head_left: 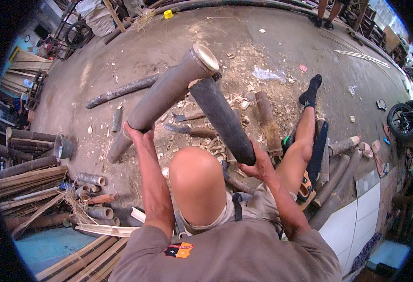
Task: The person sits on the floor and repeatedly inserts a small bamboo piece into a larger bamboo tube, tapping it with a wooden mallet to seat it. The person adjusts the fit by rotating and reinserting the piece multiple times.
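My left hand (141, 133) is closed from below around a long brown bamboo pole (169, 91), which slants up and away to the right with a pale cut end. In my right hand (259, 162) is a shorter, dark, round bamboo piece (221, 118), gripped at its near end. The dark piece's far end overlaps the pole just below its pale end; whether they touch I cannot tell. On the ground beyond my bent knee lie two bladed tools (190, 130), partly hidden. Wood chips (241, 101) are scattered around them.
An orange-handled saw (305, 187) lies by my right thigh, with bamboo poles (340, 181) beside it. Another dark pole (121, 90) lies ahead. Stacked bamboo (32, 155), a bucket (64, 147) and split strips (86, 258) are on the left. A person's legs (327, 11) stand far right.
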`<state>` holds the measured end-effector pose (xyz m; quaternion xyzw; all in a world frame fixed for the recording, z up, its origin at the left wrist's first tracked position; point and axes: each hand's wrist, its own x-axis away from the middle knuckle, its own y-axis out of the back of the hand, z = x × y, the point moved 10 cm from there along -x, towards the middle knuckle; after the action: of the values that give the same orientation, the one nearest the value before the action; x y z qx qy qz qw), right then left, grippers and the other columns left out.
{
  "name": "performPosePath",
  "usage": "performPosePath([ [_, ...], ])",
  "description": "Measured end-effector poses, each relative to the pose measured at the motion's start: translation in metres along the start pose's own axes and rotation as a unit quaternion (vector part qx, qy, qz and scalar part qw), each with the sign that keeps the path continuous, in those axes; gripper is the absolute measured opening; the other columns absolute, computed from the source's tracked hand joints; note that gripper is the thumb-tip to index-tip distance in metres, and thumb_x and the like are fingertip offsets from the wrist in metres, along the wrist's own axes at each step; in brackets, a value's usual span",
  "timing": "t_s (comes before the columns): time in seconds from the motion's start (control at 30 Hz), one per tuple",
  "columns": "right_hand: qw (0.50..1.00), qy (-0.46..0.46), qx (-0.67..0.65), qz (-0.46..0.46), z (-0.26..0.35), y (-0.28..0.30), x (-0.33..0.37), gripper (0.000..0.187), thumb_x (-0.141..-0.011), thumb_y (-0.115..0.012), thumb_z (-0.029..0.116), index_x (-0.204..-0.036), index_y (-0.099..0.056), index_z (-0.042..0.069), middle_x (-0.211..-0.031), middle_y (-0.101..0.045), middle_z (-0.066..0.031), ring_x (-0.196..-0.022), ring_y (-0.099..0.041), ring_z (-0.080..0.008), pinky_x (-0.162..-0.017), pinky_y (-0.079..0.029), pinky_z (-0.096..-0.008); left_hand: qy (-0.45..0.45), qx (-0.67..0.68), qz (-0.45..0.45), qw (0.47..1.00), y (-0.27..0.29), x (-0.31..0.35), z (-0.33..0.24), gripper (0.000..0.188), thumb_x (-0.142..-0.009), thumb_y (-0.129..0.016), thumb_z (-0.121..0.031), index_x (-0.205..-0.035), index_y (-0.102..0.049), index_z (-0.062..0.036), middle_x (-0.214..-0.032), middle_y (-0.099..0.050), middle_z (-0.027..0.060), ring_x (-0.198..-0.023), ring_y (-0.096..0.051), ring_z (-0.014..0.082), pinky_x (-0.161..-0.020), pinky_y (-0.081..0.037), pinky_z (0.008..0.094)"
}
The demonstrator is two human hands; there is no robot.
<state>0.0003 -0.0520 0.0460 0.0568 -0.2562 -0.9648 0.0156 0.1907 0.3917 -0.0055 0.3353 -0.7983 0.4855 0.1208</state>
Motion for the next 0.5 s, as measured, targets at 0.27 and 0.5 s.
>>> performPosePath([
  [0.27, 0.997, -0.075, 0.032, 0.005, -0.045, 0.009, -0.047, 0.097, -0.077, -0.083, 0.033, -0.154, -0.035, -0.003, -0.127, -0.065, -0.0316, -0.12, -0.066, -0.0414, -0.102, -0.05, -0.0449, -0.125, 0.02, 0.086, 0.988, -0.027, 0.033, -0.01, 0.082, -0.093, -0.068, -0.063, -0.151, -0.046, -0.0085, -0.15, -0.053, 0.0145, -0.135, -0.054, 0.0376, -0.113, -0.047, 0.0567],
  [0.5, 0.995, -0.091, -0.022, 0.023, -0.114, -0.004, -0.082, 0.092, -0.082, -0.082, 0.03, -0.154, -0.036, -0.002, -0.139, -0.06, -0.0275, -0.131, -0.059, -0.0382, -0.111, -0.045, -0.0443, -0.19, -0.041, 0.202, 0.96, -0.072, 0.08, 0.004, 0.086, -0.092, -0.067, -0.062, -0.154, -0.041, -0.0084, -0.153, -0.05, 0.0147, -0.14, -0.048, 0.0352, -0.121, -0.036, 0.053],
])
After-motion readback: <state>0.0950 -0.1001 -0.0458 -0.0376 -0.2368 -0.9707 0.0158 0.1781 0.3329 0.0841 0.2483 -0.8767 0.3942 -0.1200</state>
